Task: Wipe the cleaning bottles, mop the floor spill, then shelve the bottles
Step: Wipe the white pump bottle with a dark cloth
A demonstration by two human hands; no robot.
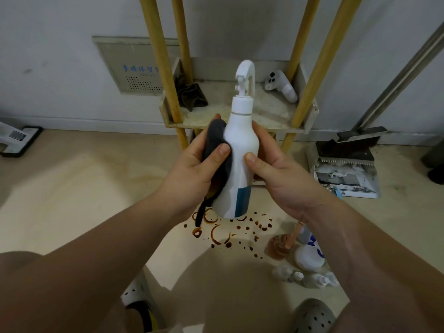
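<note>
I hold a white spray bottle (241, 150) with a blue label patch upright in front of me, above the floor. My right hand (276, 174) grips its right side, thumb across the front. My left hand (192, 169) holds a dark grey cloth (217, 150) and presses it against the bottle's left side. Below the bottle a brown spill (223, 233) of rings and drops marks the beige floor. Several more bottles (307, 260) lie on the floor at the lower right, partly hidden by my right forearm.
A low shelf (240, 111) with yellow posts stands against the wall, holding a dark rag (192, 96) and a white spray head (281, 86). A dustpan and brush (346, 162) sit on the right. A scale (16, 140) lies at the far left. My shoes (312, 316) are below.
</note>
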